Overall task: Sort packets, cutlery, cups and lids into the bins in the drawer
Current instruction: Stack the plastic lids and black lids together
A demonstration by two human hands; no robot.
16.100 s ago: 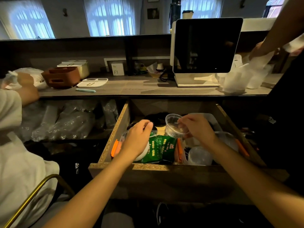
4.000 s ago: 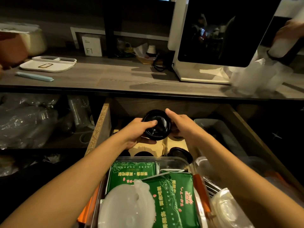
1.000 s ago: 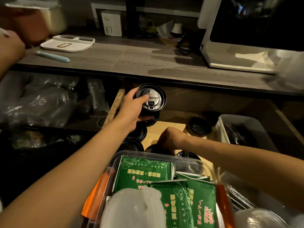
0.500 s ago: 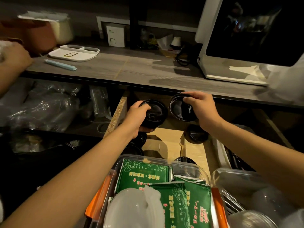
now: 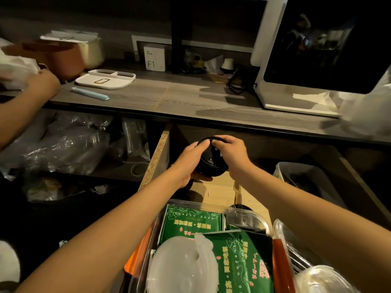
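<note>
Head view: both hands on black lids (image 5: 211, 163), held above the drawer (image 5: 156, 157) near its back left corner. Left hand (image 5: 187, 163) grips the stack from the left and below; right hand (image 5: 230, 154) curls over the top lid's rim. Green packets (image 5: 237, 261) lie in the clear bin (image 5: 247, 214) at the drawer's front.

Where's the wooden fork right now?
The wooden fork lies on the drawer floor, just behind the clear bin, below the right hand.

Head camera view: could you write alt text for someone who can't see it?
Both hands, left hand and right hand, hold a stack of black lids over an open wooden drawer. Nearer the camera, a clear bin holds green packets.
</note>
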